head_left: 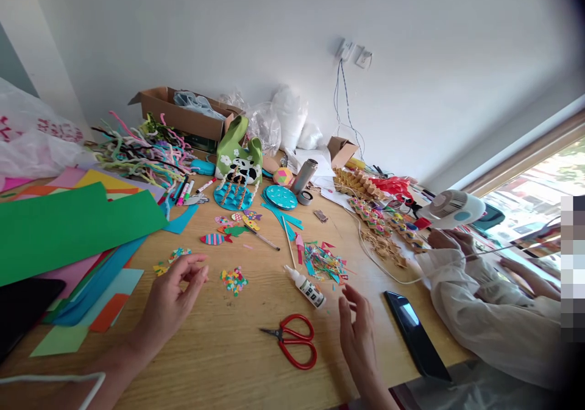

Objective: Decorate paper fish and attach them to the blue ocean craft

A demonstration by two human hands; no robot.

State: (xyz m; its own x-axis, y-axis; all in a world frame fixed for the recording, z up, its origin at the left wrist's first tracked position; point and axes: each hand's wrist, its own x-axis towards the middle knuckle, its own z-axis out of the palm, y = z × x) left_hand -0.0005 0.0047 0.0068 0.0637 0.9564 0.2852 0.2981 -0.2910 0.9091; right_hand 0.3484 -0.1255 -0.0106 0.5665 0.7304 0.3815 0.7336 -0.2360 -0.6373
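Note:
My left hand point(179, 285) hovers over the table's left part, fingers loosely curled, thumb apart from them, nothing visible in it. Close by lie a pile of coloured paper dots point(234, 281) and a smaller pile of paper bits point(178, 254). On the right, my right hand point(359, 328) is empty with its fingers loosely bent and apart. Beside it lies a white glue bottle point(308, 288) on its side. Red-handled scissors point(295, 340) rest between my hands, blades pointing left. Beyond them are a striped paper fish point(216, 239), a pen point(265, 239) and paper scraps point(324, 261).
Coloured paper sheets point(82, 227) cover the left side. Blue paper discs point(280, 197), a metal flask point(304, 176) and a panda bag point(240, 160) stand farther back. A phone point(415, 334) lies at right, near another person's sleeve point(475, 312) and a small fan point(450, 209).

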